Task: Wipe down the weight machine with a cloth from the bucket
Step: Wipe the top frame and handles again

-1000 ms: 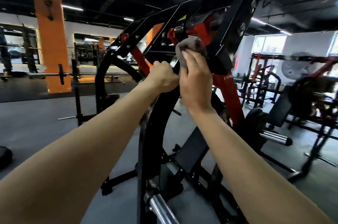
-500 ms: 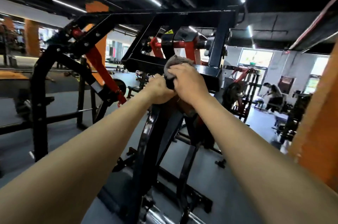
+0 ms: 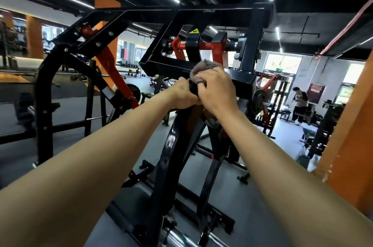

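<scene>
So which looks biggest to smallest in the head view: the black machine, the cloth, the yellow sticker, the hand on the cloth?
1. black machine
2. right hand
3. cloth, partly hidden under that hand
4. yellow sticker

Cloth [image 3: 203, 66] mostly covered by the right hand [image 3: 217, 89]; only its upper fold shows. Left hand [image 3: 181, 95]: fingertips concealed behind the weight machine [image 3: 222, 9] upright and the right hand. Chrome bar [image 3: 177, 236] blurred, cut off by the bottom edge. Warning label [image 3: 194, 31] print illegible.
</scene>
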{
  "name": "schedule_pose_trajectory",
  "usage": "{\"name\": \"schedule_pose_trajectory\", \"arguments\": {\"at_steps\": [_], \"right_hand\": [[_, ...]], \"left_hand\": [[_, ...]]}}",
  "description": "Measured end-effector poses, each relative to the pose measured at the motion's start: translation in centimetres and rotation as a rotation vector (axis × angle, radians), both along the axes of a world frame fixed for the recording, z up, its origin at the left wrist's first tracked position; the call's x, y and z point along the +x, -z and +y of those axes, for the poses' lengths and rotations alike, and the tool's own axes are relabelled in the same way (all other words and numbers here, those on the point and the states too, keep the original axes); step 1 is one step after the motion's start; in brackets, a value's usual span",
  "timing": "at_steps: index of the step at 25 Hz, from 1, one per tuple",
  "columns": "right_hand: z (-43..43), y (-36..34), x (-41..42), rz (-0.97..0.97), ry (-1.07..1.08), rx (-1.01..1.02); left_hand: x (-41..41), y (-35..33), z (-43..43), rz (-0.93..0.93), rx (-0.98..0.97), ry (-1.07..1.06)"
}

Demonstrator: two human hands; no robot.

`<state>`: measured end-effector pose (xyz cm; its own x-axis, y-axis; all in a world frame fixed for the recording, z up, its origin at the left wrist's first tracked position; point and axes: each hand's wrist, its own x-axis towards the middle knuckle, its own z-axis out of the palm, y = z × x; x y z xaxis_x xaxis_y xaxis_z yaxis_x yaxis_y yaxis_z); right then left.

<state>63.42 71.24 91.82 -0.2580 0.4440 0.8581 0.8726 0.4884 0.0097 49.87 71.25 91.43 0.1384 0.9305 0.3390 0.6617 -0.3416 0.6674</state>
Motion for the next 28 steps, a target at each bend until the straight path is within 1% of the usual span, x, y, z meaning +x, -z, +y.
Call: {"name": "schedule_pose_trajectory", "arguments": {"at_steps": [2,3,6,7,9,10,11,12,14,16,18,19,21,23,24,26,28], "right_hand": [[-0.6,0.6,0.0,0.041,0.063,0.092],[-0.3,0.4,-0.7,0.036,0.104,0.091],[2.3,-0.7,-3.3,-0.091,0.197,-0.012],[3.0,-1.2,-4.7,-0.101,0.196,-0.079],[4.7,-1.3,-7.8,-0.095,0.215,-0.21],[5.1,-1.2,-9.6,-0.205,0.313,-0.238],[5.4,-1.1,-10.4,-0.273,0.421,-0.228],[5.4,-1.0,-10.2,-0.284,0.498,-0.147],[5.2,-0.5,-10.3,-0.272,0.549,-0.035],[5.7,0.1,-9.6,-0.277,0.583,0.064],[6.4,0.8,-9.8,-0.222,0.582,0.052],[7.0,0.9,-10.3,-0.239,0.636,0.053],[6.9,0.6,-11.4,-0.358,0.747,0.03],[6.1,-0.3,-11.5,-0.425,0.743,0.034],[5.7,-0.6,-11.3,-0.416,0.73,0.07],[5.2,-0.2,-10.8,-0.337,0.677,0.155],[5.7,0.7,-10.9,-0.337,0.653,0.141]], "left_hand": [[-0.8,-0.2,0.2,0.029,-0.006,0.051],[-1.4,-0.2,0.7,0.028,0.008,0.11],[-3.6,0.2,2.2,-0.024,0.008,0.358],[-4.8,-0.1,2.9,-0.024,0.016,0.37],[-7.5,-0.7,4.4,0.066,0.065,0.339],[-9.0,-0.8,5.5,0.124,0.087,0.298],[-10.2,-0.8,6.3,0.168,0.113,0.248],[-10.7,-0.5,6.9,0.205,0.139,0.214],[-12.1,-0.3,8.3,0.226,0.168,0.223],[-12.2,0.0,9.2,0.228,0.178,0.285],[-11.7,0.3,9.3,0.226,0.22,0.336],[-11.7,0.4,9.5,0.221,0.248,0.345],[-11.6,0.8,10.0,0.222,0.309,0.356],[-11.6,0.8,10.4,0.225,0.369,0.356],[-11.5,0.6,10.6,0.212,0.399,0.351],[-11.1,0.2,10.8,0.171,0.444,0.327],[-10.7,-0.2,10.9,0.141,0.468,0.308]]}}
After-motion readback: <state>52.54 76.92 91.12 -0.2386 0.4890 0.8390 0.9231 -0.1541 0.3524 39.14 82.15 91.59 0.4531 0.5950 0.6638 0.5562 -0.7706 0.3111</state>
